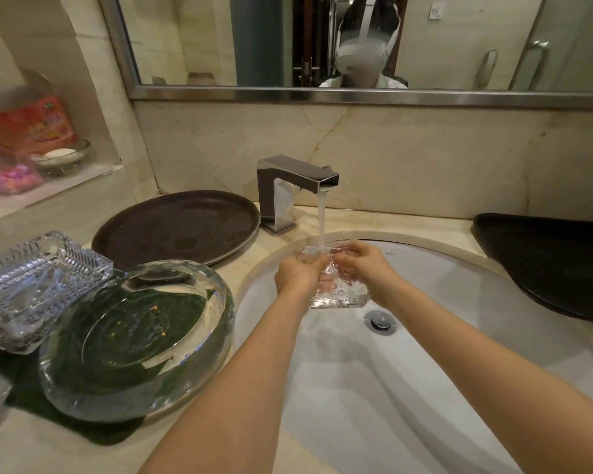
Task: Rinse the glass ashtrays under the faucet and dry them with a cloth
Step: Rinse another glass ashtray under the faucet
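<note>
Water runs from the faucet [297, 186] onto a square glass ashtray [338, 285] we hold over the sink [459, 302]. Ashtray tipped on edge, upper rim at 12 o'clock under the stream, lower edge at 6 toward the drain [380, 321]. Left hand [297, 275] and right hand [365, 265] flank it, fingers closed on its sides. At 9 o'clock, two more ashtrays wait on the counter [48, 446]: round one [137, 340], cut-glass one [38, 282].

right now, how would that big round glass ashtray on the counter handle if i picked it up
The round ashtray has thick glass walls, so it is probably heavy and rigid. It rests tilted on the dark green cloth, leaning against the square ashtrays, so it may shift when lifted. Smooth glass could be slippery in wet hands.
</note>
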`<action>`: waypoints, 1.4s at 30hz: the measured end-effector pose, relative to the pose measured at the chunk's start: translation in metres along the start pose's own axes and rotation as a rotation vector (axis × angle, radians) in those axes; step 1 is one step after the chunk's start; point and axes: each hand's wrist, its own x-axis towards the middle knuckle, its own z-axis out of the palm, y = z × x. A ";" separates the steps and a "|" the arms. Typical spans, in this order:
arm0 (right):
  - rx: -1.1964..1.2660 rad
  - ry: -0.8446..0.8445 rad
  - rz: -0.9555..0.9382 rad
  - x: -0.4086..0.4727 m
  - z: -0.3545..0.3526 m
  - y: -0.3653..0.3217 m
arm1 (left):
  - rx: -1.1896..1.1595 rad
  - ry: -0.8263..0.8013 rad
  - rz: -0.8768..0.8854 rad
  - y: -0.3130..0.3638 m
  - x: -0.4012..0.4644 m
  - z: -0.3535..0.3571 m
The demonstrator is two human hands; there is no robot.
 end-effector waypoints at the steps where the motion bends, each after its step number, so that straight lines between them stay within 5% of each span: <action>1: 0.074 -0.069 -0.002 0.000 -0.003 -0.005 | 0.008 -0.020 -0.006 0.000 0.000 0.001; 5: 0.128 -0.155 -0.007 -0.001 -0.010 -0.015 | 0.091 -0.021 -0.019 -0.001 -0.001 0.002; 18: -0.294 0.114 -0.102 -0.003 -0.002 -0.010 | 0.060 -0.020 0.063 -0.001 0.001 0.006; 25: 0.067 -0.037 0.077 -0.003 0.000 -0.020 | 0.104 0.076 0.188 0.006 0.002 0.004; 30: 0.062 -0.034 0.154 -0.005 -0.001 -0.022 | 0.191 0.095 0.272 0.003 0.000 0.002; 34: 0.062 -0.028 0.094 -0.006 0.001 -0.027 | 0.126 0.104 0.184 0.002 0.006 0.004; 37: -0.148 0.184 -0.065 0.000 0.011 -0.027 | 0.222 0.152 0.037 0.000 0.008 0.005; 39: -0.329 0.294 -0.202 -0.001 0.018 -0.022 | 0.169 0.028 -0.083 -0.002 0.008 0.006; 42: -0.523 0.264 -0.372 -0.013 0.025 -0.015 | -0.323 -0.352 -0.308 0.003 0.004 0.008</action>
